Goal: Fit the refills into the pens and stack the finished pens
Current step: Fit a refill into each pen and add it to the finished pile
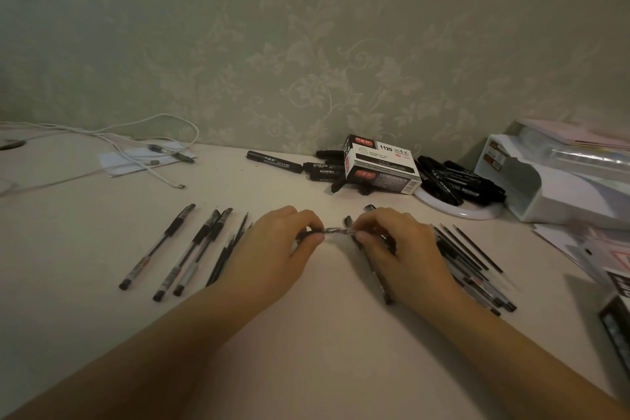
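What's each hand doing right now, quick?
Left hand: pinches one end of a pen.
Right hand: pinches the pen's other end; whether it also grips the pens under its palm cannot be told.

Black pens [157, 246], white table [85, 249], white cable [143, 160], seemingly pale green floral wallpaper [306, 44].

— How is the light looking where you're sitting?

— You're working in dim, greenish light; the wall [306, 27] is fading into murk toward both upper corners.

— Any shadows troubling you?

— Soft ones are pooling under your forearms on the desk [324, 334]. A faint sheen is showing on the white rim [460, 213] at right.

— And the sharpness?

— The pens [477, 269] at right are smearing, and the wide lens is bending the desk's far edge.
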`<state>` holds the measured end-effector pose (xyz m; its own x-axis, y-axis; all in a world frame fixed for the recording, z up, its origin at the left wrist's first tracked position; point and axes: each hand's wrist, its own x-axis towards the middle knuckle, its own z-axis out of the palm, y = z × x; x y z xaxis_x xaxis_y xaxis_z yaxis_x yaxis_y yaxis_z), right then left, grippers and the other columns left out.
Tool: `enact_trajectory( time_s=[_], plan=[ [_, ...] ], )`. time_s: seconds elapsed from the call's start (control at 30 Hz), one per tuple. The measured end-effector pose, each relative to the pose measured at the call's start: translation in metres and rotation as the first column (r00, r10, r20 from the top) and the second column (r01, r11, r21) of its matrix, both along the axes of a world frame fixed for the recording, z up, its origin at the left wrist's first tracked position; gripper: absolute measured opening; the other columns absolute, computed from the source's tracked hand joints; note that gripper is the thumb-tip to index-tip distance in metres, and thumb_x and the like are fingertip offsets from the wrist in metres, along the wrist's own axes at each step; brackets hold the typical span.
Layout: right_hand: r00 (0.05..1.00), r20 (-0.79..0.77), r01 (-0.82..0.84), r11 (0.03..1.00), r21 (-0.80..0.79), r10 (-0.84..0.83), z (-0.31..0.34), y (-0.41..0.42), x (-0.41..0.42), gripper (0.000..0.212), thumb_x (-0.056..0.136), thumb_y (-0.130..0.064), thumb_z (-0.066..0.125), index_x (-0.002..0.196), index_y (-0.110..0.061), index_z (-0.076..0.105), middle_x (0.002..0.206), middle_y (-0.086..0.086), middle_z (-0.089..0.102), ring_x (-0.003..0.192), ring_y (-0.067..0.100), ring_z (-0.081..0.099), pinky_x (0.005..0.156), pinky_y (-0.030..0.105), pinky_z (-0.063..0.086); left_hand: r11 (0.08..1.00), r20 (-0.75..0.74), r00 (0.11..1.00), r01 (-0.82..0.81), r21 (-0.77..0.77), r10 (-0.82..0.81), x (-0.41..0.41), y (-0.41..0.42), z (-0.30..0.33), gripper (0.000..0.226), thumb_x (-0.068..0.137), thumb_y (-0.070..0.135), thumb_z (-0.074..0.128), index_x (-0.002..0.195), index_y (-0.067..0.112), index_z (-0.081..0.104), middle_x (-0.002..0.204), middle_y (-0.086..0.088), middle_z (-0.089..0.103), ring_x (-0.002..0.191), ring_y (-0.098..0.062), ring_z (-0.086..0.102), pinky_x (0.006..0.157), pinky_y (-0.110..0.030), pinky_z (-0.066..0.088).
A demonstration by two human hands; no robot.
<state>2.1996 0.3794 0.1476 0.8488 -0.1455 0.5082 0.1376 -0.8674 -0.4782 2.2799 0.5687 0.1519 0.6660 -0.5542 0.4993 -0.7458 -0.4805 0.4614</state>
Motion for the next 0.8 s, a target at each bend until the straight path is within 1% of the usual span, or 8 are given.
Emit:
enact_trajectory(
  time_s=[0.03, 0.1, 0.2, 0.3, 0.4, 0.47, 0.63, 0.8],
  plan=[
    [1.000, 0.005, -0.003, 1.000, 0.016, 0.003, 0.000, 0.000, 0.000, 0.009, 0.094, -0.024, 0.063, 0.099, -0.031, 0.066, 0.095, -0.022, 0.063, 0.097, 0.005, 0.055, 0.093, 0.047, 0.044, 1.000, -0.004, 1.000, 0.008, -0.002, -0.008, 0.000, 0.000, 0.000, 0.013, 0.094, 0.033, 0.055, 0.100, 0.028, 0.066, 0.086, 0.012, 0.057, 0.081, -0.003, 0.051, 0.074, -0.021, 0.043],
    [0.999, 0.006, -0.032, 0.999, 0.028, 0.032, 0.001, 0.002, -0.001, 0.009, 0.094, -0.023, 0.063, 0.098, -0.031, 0.066, 0.094, -0.022, 0.063, 0.096, 0.004, 0.056, 0.092, 0.049, 0.045, 0.999, -0.004, 0.999, 0.038, 0.011, -0.038, -0.002, -0.001, 0.000, 0.013, 0.094, 0.033, 0.056, 0.099, 0.028, 0.066, 0.083, 0.014, 0.054, 0.080, -0.002, 0.050, 0.071, -0.016, 0.039],
    [0.995, 0.022, -0.094, 0.995, 0.034, 0.093, 0.001, 0.005, -0.002, 0.009, 0.094, -0.022, 0.065, 0.099, -0.028, 0.068, 0.095, -0.019, 0.064, 0.095, 0.003, 0.057, 0.090, 0.047, 0.046, 0.998, 0.011, 0.998, 0.061, 0.015, -0.061, -0.003, -0.002, 0.001, 0.012, 0.093, 0.033, 0.057, 0.099, 0.026, 0.065, 0.081, 0.015, 0.052, 0.077, 0.002, 0.048, 0.067, -0.012, 0.034],
    [0.989, 0.019, -0.147, 0.989, 0.029, 0.147, 0.004, 0.006, -0.002, 0.010, 0.093, -0.020, 0.066, 0.101, -0.025, 0.070, 0.095, -0.017, 0.066, 0.096, 0.004, 0.057, 0.088, 0.034, 0.047, 0.998, -0.034, 0.998, 0.055, -0.025, -0.056, -0.003, -0.003, 0.001, 0.014, 0.092, 0.036, 0.059, 0.102, 0.027, 0.061, 0.088, 0.015, 0.057, 0.081, 0.000, 0.050, 0.073, -0.017, 0.041],
    [0.983, 0.035, -0.180, 0.983, 0.020, 0.180, 0.005, 0.007, -0.002, 0.012, 0.091, -0.015, 0.068, 0.101, -0.021, 0.072, 0.093, -0.014, 0.066, 0.093, 0.003, 0.058, 0.082, 0.014, 0.044, 0.995, 0.004, 0.996, 0.092, 0.040, -0.092, -0.003, -0.004, 0.002, 0.011, 0.093, 0.036, 0.057, 0.100, 0.027, 0.060, 0.092, 0.013, 0.059, 0.085, -0.003, 0.050, 0.076, -0.021, 0.042],
    [0.983, 0.050, -0.176, 0.984, 0.031, 0.174, 0.005, 0.006, -0.003, 0.012, 0.090, -0.015, 0.070, 0.100, -0.020, 0.074, 0.091, -0.015, 0.067, 0.091, 0.000, 0.059, 0.080, 0.009, 0.043, 0.991, 0.015, 0.992, 0.125, 0.041, -0.125, -0.004, -0.004, 0.004, 0.010, 0.093, 0.034, 0.057, 0.097, 0.026, 0.062, 0.091, 0.011, 0.060, 0.086, -0.004, 0.052, 0.078, -0.024, 0.044],
    [0.982, 0.096, -0.169, 0.983, 0.067, 0.162, 0.006, 0.003, -0.006, 0.012, 0.087, -0.020, 0.073, 0.098, -0.024, 0.076, 0.087, -0.017, 0.069, 0.088, 0.004, 0.063, 0.076, 0.013, 0.046, 0.989, 0.062, 0.987, 0.148, -0.007, -0.147, -0.008, -0.006, 0.006, 0.010, 0.093, 0.030, 0.058, 0.094, 0.022, 0.064, 0.087, 0.009, 0.062, 0.083, -0.008, 0.054, 0.074, -0.031, 0.047],
    [0.974, 0.137, -0.195, 0.976, 0.093, 0.181, 0.005, 0.003, -0.007, 0.010, 0.086, -0.019, 0.074, 0.096, -0.022, 0.077, 0.087, -0.015, 0.070, 0.087, 0.004, 0.065, 0.077, 0.016, 0.048, 0.986, 0.095, 0.982, 0.164, -0.018, -0.161, -0.011, -0.006, 0.006, 0.011, 0.094, 0.028, 0.057, 0.093, 0.018, 0.064, 0.085, 0.006, 0.060, 0.080, -0.011, 0.054, 0.072, -0.034, 0.046]
  ],
)
